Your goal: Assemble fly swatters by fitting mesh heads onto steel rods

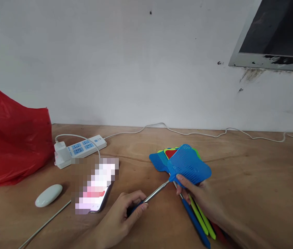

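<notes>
A blue fly swatter [188, 164] with a metal telescopic shaft is held between both hands, tilted above the table. My left hand [125, 214] is closed around its dark blue handle. At the base of the blue mesh head, my right hand [197, 193] pinches with the thumb on top. Beneath it lie several more fly swatters: one blue head [158, 162] shows at the left, and a red one with a green rim [169, 152] peeks out behind. Their blue handle [195, 223] and yellow-green handles [200, 216] point toward me, and a red handle is partly hidden by my right forearm.
On the wooden table [130, 152] a smartphone [101, 197], partly pixelated, lies left of my left hand. Beyond it is a white power strip [84, 148] with a plugged-in charger and cable. A white oval object [49, 195] and a red plastic bag [14, 145] are at the left.
</notes>
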The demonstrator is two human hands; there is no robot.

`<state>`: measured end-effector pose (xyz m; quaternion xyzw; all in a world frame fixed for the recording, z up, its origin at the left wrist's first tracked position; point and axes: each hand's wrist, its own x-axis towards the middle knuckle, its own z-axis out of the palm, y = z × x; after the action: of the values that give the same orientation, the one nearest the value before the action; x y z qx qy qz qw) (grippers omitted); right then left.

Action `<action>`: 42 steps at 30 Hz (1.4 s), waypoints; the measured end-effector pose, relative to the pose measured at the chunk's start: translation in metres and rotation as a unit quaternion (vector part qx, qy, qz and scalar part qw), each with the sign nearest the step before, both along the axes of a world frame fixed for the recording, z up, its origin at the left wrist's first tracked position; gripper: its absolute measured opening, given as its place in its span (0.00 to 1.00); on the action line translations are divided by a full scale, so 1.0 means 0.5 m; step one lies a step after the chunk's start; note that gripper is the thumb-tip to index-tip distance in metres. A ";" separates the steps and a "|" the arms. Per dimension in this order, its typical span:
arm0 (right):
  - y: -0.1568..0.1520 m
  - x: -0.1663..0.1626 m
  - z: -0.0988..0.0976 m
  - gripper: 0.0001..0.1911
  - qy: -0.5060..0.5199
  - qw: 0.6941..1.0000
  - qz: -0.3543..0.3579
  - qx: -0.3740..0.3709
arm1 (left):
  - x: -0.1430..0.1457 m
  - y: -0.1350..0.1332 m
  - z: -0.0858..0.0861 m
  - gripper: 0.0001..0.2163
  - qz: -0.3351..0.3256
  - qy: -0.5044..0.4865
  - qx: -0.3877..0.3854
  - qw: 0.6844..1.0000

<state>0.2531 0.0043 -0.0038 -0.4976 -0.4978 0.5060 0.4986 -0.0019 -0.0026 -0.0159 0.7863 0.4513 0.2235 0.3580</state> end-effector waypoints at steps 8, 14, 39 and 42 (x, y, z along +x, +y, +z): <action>-0.010 -0.012 0.002 0.25 -0.021 0.999 0.000 -0.028 | 0.003 0.004 -0.008 0.16 0.005 -0.007 -0.003 1.000; -0.012 -0.017 0.018 0.25 -0.008 0.998 0.018 -0.053 | 0.005 0.001 -0.001 0.15 0.004 -0.002 -0.007 1.000; 0.006 -0.018 0.008 0.20 0.105 0.989 0.085 -0.063 | 0.027 0.001 0.020 0.14 -0.031 -0.012 -0.064 0.997; 0.008 -0.014 0.005 0.19 0.091 0.991 0.084 -0.051 | 0.029 0.005 0.022 0.18 -0.049 -0.027 -0.063 0.996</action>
<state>0.2459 0.0082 -0.0011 -0.4310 -0.4640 0.6139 0.4714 0.0128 -0.0002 -0.0049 0.7771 0.4156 0.1976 0.4293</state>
